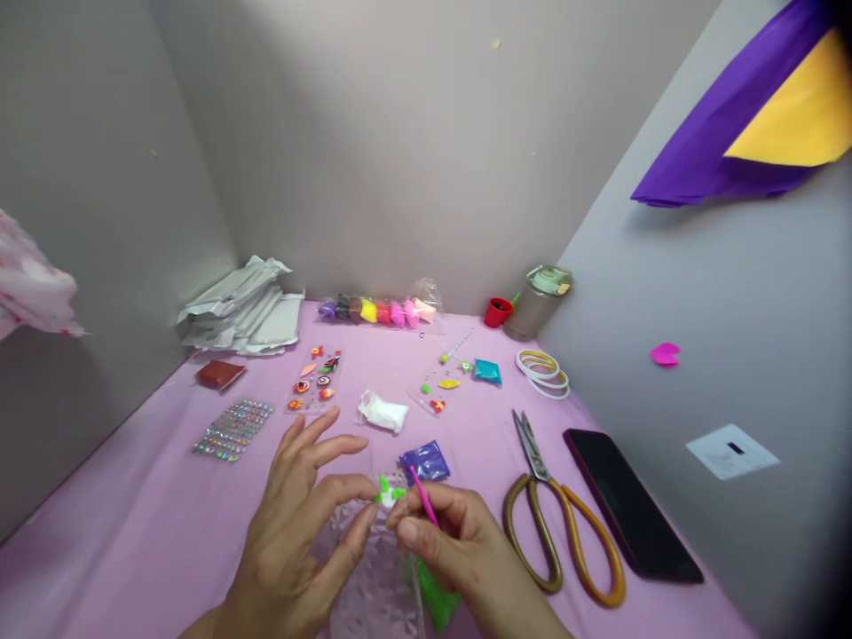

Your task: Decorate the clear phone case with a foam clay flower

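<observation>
A small piece of white clay with bright green leaf-like points (387,493) sits at the far end of a clear, faceted plastic box (373,577). My left hand (303,515) pinches the side of this clay between thumb and forefinger, its other fingers spread. Held in my right hand (459,532) is a thin pink modelling tool (424,497), slanting up to the left. The right fingertips come close to the clay; whether they touch it I cannot tell. Partly hidden under the right hand lies a bright green packet (437,599). Just behind the hands is a purple clay packet (426,461).
Large scissors (539,506) and a black phone (632,506) lie at right, tape rolls (542,373) beyond. White clay (382,412), sticker sheets (315,382) and rhinestones (234,429) lie about. White packets (243,311), coloured clay (379,312), a red cup (497,312) and a tumbler (538,302) stand behind.
</observation>
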The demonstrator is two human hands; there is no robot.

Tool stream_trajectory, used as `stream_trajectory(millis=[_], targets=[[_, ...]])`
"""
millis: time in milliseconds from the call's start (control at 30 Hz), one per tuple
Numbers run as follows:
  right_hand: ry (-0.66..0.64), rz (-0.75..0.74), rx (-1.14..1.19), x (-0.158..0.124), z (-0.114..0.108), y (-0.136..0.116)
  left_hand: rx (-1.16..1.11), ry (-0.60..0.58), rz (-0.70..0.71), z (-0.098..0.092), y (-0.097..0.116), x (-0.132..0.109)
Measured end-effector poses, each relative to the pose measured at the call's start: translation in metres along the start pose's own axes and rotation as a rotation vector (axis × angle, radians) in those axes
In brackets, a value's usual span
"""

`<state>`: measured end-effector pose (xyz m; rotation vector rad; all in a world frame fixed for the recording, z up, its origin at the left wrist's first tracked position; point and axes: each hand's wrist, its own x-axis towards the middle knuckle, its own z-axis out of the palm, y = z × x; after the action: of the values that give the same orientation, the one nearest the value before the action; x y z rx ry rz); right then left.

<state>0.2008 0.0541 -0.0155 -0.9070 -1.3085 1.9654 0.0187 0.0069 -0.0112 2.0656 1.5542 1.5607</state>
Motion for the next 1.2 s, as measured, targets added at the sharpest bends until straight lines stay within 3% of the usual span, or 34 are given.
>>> stream_trajectory(millis=[367, 1200], targets=[[0.002, -0.003, 0.003, -0.0007, 0.001, 0.0026, 0.156, -0.075, 0.151, -0.0035, -0.008, -0.0022], [0.019, -0.008, -0.04, -0.0014, 0.0006, 0.0036, 0.111, -0.083, 0.131, -0.0044, -0.0094, -0.0023]])
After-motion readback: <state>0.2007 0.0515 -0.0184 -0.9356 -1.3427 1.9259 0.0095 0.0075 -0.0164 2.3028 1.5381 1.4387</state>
